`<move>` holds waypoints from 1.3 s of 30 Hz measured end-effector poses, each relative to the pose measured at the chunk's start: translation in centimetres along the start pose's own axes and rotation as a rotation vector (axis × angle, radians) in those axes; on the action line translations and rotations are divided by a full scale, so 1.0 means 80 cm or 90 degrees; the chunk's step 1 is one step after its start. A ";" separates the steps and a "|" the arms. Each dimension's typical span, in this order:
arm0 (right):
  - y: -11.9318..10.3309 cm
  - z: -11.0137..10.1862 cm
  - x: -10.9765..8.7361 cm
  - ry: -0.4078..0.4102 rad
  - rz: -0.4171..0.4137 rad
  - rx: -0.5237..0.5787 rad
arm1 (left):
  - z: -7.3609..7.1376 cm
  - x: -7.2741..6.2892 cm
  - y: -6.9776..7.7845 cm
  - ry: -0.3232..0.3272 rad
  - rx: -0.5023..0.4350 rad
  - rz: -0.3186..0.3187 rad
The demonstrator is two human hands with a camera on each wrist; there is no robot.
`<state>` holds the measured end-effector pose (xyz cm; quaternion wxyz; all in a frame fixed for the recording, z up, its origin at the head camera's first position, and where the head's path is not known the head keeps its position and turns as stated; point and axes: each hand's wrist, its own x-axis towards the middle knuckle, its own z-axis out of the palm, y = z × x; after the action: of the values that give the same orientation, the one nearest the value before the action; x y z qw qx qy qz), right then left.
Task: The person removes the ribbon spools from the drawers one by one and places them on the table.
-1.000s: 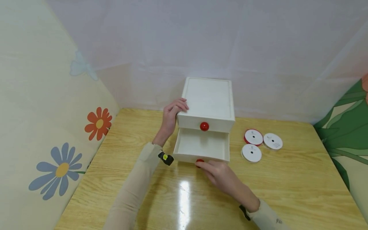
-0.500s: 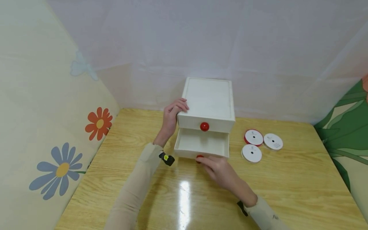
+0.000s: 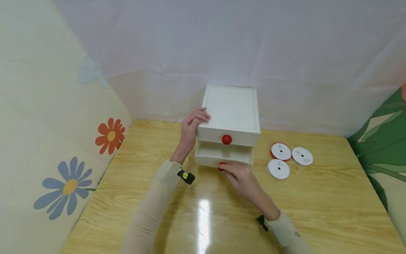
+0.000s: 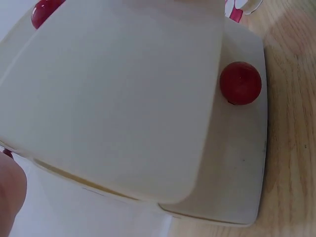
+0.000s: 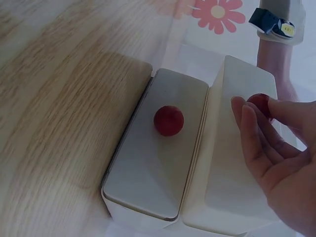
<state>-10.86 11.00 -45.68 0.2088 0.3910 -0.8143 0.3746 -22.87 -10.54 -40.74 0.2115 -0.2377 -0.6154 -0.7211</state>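
A white cabinet (image 3: 231,109) with red round knobs stands on the table. My right hand (image 3: 243,180) pinches the red knob (image 5: 258,102) of the middle drawer (image 3: 207,160), which sticks partway out; the part of its inside that shows holds nothing. My left hand (image 3: 191,128) lies against the cabinet's upper left edge, its fingers resting on the top. The top drawer (image 3: 209,134) is closed. Below, the closed bottom drawer (image 5: 148,163) shows in the right wrist view; the head view hides it behind the middle one.
Right of the cabinet, three ribbon spools lie flat: one with red ribbon (image 3: 280,151), one white-faced spool (image 3: 302,156) beside it and another white spool (image 3: 278,169) in front. A pale cloth backdrop (image 3: 177,53) hangs behind the wooden table (image 3: 317,208).
My right hand has moved away from me with the knob, and the middle drawer has slid further in. My left hand has stayed on the cabinet.
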 end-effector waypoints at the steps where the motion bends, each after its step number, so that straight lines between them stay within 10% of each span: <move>1: 0.002 0.000 0.001 0.007 -0.002 0.000 | 0.000 -0.001 0.000 -0.003 0.013 0.000; 10: 0.010 0.000 0.005 0.004 0.056 0.004 | 0.001 -0.020 0.013 -0.043 0.113 -0.062; 39: 0.001 -0.021 0.015 -0.107 0.148 0.006 | -0.005 -0.063 0.034 -0.052 0.221 -0.040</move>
<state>-11.54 11.75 -43.92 0.0935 0.3251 -0.8669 0.3661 -17.30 -11.25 -41.69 0.2017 -0.2073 -0.7461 -0.5998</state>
